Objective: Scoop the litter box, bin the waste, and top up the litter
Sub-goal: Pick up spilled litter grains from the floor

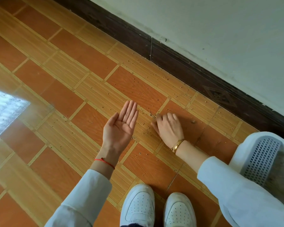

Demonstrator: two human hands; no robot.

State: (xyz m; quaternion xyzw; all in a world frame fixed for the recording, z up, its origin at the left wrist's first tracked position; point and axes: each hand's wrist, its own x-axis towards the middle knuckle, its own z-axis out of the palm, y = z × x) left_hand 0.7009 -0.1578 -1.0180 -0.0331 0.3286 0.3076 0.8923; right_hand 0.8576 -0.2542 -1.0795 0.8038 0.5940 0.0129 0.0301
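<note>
Spilled litter grains are being gathered beside the litter box.
Left hand is being held flat, fingers together; right hand fingers are being curled onto floor tiles.

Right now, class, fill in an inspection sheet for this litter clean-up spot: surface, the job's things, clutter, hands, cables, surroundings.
Surface: tiled floor in orange and striped tan, glare patch at left.
Job's things: litter box at right edge, white rim, perforated grey grate; scattered litter grains on the tiles, thickest between the hands and towards the skirting.
Clutter: nothing seen besides the grains.
Hands: left hand palm up, fingers straight, holding nothing; right hand palm down, fingers curled onto the floor at the grains; whether it pinches any cannot be told.
Cables: nothing seen.
Surroundings: dark skirting board, pale wall, white shoes.
</note>
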